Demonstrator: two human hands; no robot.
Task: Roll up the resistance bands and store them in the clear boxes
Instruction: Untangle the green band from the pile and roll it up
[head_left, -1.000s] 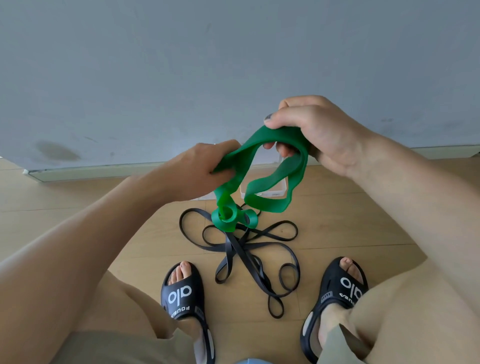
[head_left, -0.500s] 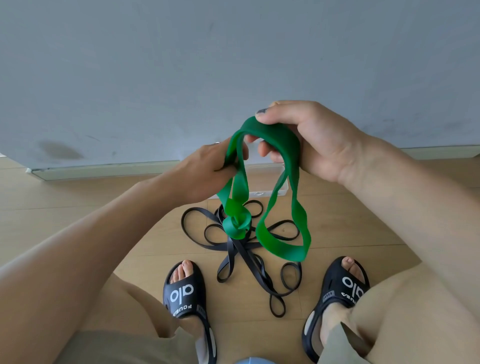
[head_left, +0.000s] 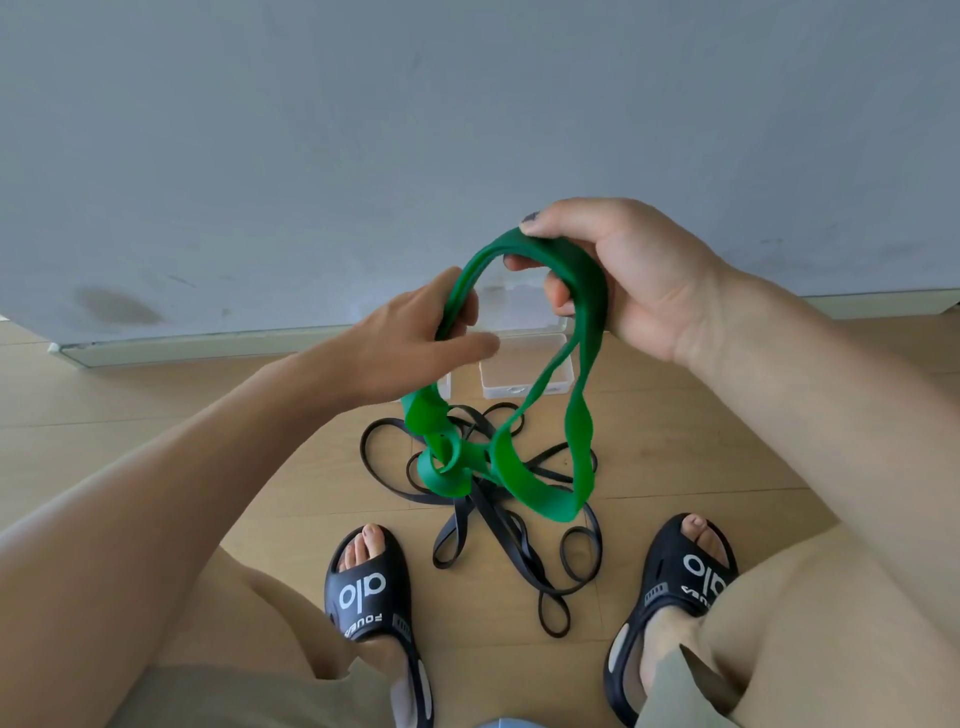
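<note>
Green band now hangs lower, loop longer than second ago, above black bands on floor. My right hand pinches top; left hand grips side strand. Untangling, rolling not begun; clear box waits behind.

Single head cam, wide-angle, worn on my head, looking fwd and steeply down. Very near: my forearms fill both lower corners, my left hand and right hand mid-frame. Floor below, wall from 10 to 2 o'clock. No 2nd view.
</note>
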